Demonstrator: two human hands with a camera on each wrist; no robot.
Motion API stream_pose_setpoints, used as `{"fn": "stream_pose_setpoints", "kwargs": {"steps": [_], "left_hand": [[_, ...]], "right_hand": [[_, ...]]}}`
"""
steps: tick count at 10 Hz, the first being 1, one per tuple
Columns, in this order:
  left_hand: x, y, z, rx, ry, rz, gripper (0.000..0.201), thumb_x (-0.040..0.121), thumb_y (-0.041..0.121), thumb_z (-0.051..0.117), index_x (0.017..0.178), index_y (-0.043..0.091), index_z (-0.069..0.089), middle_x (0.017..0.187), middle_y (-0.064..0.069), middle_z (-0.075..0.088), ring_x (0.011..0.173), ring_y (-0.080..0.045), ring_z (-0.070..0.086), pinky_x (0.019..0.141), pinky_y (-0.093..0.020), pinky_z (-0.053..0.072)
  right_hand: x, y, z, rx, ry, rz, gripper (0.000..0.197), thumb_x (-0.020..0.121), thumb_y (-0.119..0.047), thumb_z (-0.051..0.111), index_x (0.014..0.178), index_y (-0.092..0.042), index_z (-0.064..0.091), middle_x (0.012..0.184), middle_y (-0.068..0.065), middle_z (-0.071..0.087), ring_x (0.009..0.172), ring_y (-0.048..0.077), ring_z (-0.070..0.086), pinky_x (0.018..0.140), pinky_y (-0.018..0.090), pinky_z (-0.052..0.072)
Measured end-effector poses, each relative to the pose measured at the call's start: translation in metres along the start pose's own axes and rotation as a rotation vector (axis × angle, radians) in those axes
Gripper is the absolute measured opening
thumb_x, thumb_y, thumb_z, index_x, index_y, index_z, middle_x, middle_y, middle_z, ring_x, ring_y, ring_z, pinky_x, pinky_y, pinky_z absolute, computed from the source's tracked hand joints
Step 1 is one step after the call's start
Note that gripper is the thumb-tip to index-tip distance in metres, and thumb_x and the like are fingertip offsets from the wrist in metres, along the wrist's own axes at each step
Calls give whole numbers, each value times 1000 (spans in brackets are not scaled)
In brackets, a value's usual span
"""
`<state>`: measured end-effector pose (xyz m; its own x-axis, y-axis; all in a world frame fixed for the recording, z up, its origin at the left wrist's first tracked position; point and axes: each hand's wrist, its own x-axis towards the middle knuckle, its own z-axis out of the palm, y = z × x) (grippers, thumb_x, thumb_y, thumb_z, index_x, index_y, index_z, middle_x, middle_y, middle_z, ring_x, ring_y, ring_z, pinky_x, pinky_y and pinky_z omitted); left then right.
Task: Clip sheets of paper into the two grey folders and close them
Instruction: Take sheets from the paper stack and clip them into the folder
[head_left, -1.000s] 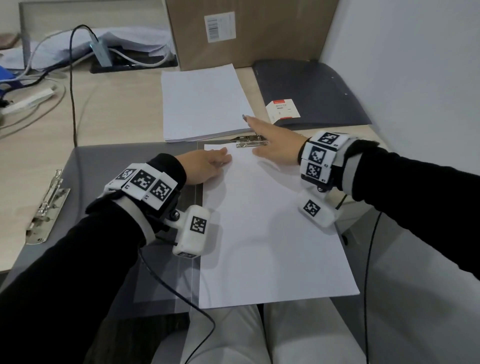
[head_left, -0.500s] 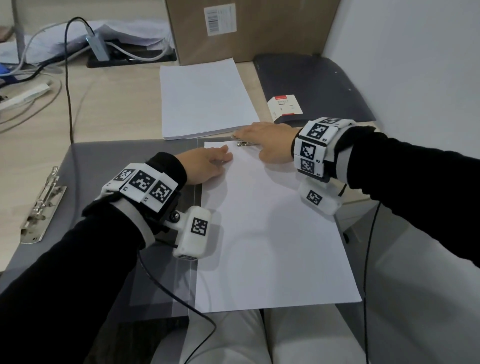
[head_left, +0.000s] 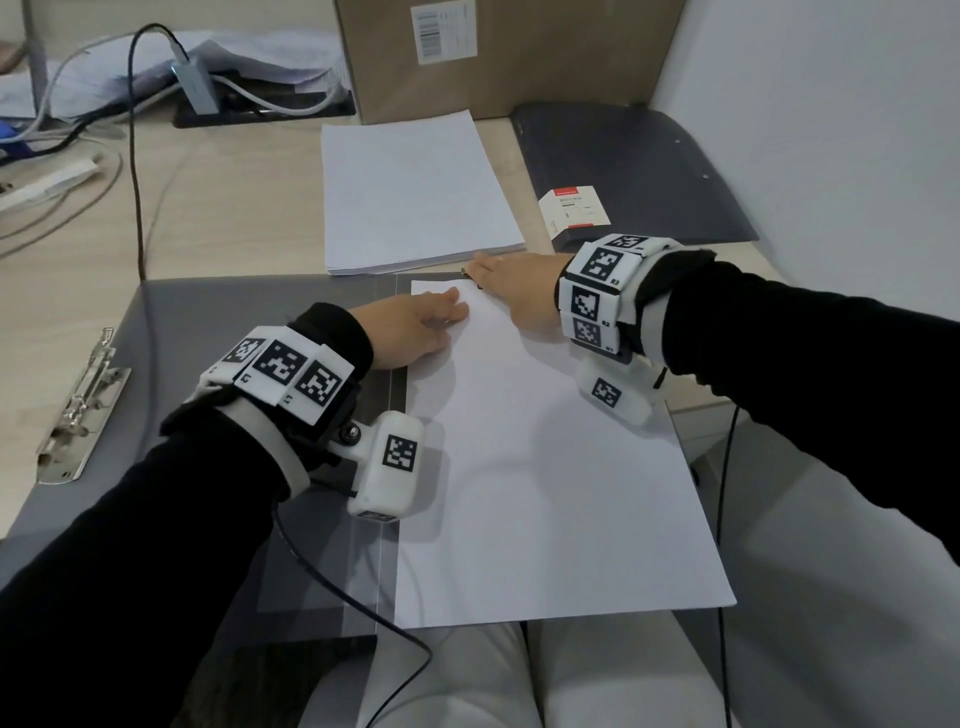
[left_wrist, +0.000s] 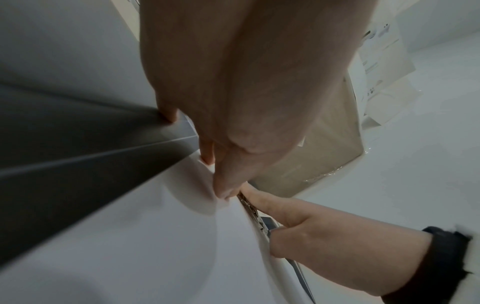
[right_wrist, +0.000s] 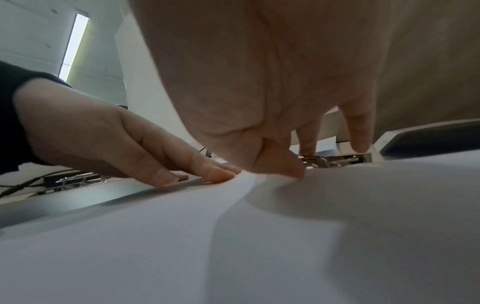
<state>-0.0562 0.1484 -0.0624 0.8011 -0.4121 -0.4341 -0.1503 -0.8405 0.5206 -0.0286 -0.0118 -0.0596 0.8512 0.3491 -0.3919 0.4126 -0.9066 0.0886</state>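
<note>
Under both hands lies a sheet of paper (head_left: 545, 467), white, matt and smooth. The open folder (head_left: 218, 322) beneath it is grey plastic with a dull sheen. By the right hand's fingertips the clip (right_wrist: 335, 159) is shiny metal. Beyond the hands, the paper stack (head_left: 410, 192) looks matt; the worktop (head_left: 223, 208) is pale wood-grain; the box (head_left: 519, 52) is brown cardboard.
</note>
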Motion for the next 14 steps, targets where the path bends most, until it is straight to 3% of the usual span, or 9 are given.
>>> {"fn": "stream_pose_setpoints", "kwargs": {"steps": [2, 4, 5, 6, 8, 9, 11, 13, 14], "left_hand": [[2, -3, 0, -25, 4, 11, 50, 98, 13, 41, 146, 25, 33, 158, 15, 14, 147, -4, 9, 118, -22, 4], [2, -5, -2, -154, 54, 23, 45, 96, 12, 44, 140, 23, 45, 155, 13, 26, 143, -6, 24, 117, -22, 14], [1, -5, -11, -303, 198, -15, 37, 94, 16, 48, 129, 21, 59, 133, 4, 55, 120, -13, 49, 100, -21, 33], [2, -12, -34, -542, 413, -78, 37, 90, 4, 48, 123, 12, 62, 112, -4, 61, 99, -19, 53, 87, -27, 40], [21, -45, -74, -411, 560, -361, 44, 94, 5, 41, 138, 3, 44, 144, -16, 45, 133, -31, 43, 110, -35, 37], [29, -50, -72, -330, 510, -400, 43, 96, 7, 37, 138, -2, 40, 143, -22, 43, 132, -34, 44, 107, -37, 39], [39, -56, -72, -408, 524, -407, 29, 92, -1, 37, 112, -14, 52, 120, -33, 51, 123, -41, 47, 100, -39, 36], [36, -53, -69, -500, 548, -338, 40, 96, 6, 41, 135, -4, 43, 141, -23, 44, 131, -35, 43, 74, -24, 43], [39, -53, -69, -548, 517, -364, 41, 95, 7, 41, 135, -4, 43, 142, -23, 45, 132, -36, 43, 99, -36, 44]], "right_hand": [[-6, 0, 2, 184, 20, 13, 70, 91, 6, 34, 153, -11, 5, 162, 4, 3, 148, 22, 15, 118, 35, 21], [-13, 5, -5, 360, 100, 126, 48, 91, -2, 37, 139, -4, 38, 142, 14, 45, 130, 31, 43, 106, 35, 36], [-9, 14, -15, 443, 139, 175, 42, 89, -5, 40, 131, -4, 48, 135, 14, 52, 126, 33, 47, 104, 36, 39], [0, 22, -24, 494, 143, 205, 52, 93, -11, 40, 145, -16, 37, 154, 1, 32, 142, 21, 30, 114, 29, 24], [22, 13, -41, 377, 33, 193, 49, 96, -9, 34, 145, -7, 33, 156, 8, 28, 142, 25, 30, 112, 30, 25], [28, 6, -38, 291, 0, 197, 29, 98, -8, 29, 121, 0, 44, 148, 16, 37, 132, 29, 40, 104, 31, 32], [32, 7, -34, 248, -30, 167, 39, 101, -10, 23, 135, 1, 39, 149, 18, 34, 130, 29, 40, 105, 29, 31], [38, 8, -33, 75, -104, 121, 44, 101, -8, 21, 143, 2, 29, 151, 19, 32, 138, 30, 34, 111, 32, 28], [40, 7, -32, 157, -53, 178, 44, 101, -8, 21, 143, 2, 30, 151, 19, 32, 138, 31, 34, 110, 33, 29]]}}
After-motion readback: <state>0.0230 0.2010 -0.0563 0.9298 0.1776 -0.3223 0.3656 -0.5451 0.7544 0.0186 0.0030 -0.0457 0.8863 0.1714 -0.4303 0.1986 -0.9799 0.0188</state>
